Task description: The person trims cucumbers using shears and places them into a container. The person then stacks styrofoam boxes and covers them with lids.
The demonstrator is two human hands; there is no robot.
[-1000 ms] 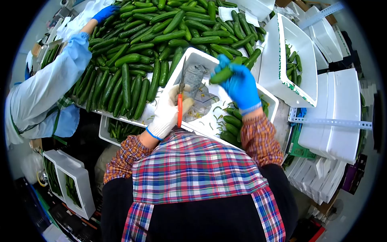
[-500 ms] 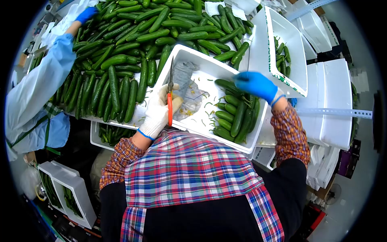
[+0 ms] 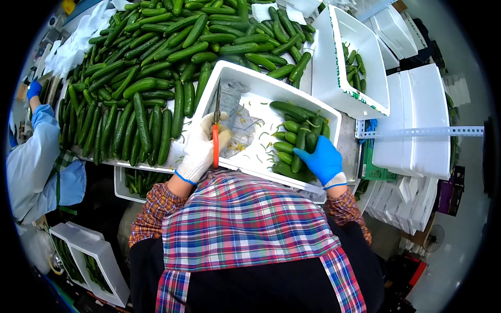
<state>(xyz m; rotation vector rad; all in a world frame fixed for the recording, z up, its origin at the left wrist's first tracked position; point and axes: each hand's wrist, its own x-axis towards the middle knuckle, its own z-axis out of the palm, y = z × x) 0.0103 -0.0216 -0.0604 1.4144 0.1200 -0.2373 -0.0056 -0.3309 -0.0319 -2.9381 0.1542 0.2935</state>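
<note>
My left hand [image 3: 197,143], in a white knit glove, is closed around scissors [image 3: 215,146] with orange handles. Their dark blades point away from me over the left wall of a white foam box [image 3: 250,173]. At the box's right end, my right hand [image 3: 322,160], in a blue glove, is closed over a cucumber [image 3: 301,142] in the small pile there, thumb across it and the other fingertips partly hidden. Grey plastic film [image 3: 232,101], small cut stems and yellow flower bits lie on the box floor to the left of the pile.
A large heap of cucumbers [image 3: 156,68] covers the table beyond and to the left. Another foam box [image 3: 373,83] with some cucumbers stands at the upper right, near stacked white boxes [image 3: 412,120]. A co-worker's light-blue sleeve [image 3: 44,133] is at far left.
My right hand has come down and nearer to me, from above the pile's far right onto the cucumbers. My left hand still holds the scissors. The co-worker's arm has moved left, away from the heap.
</note>
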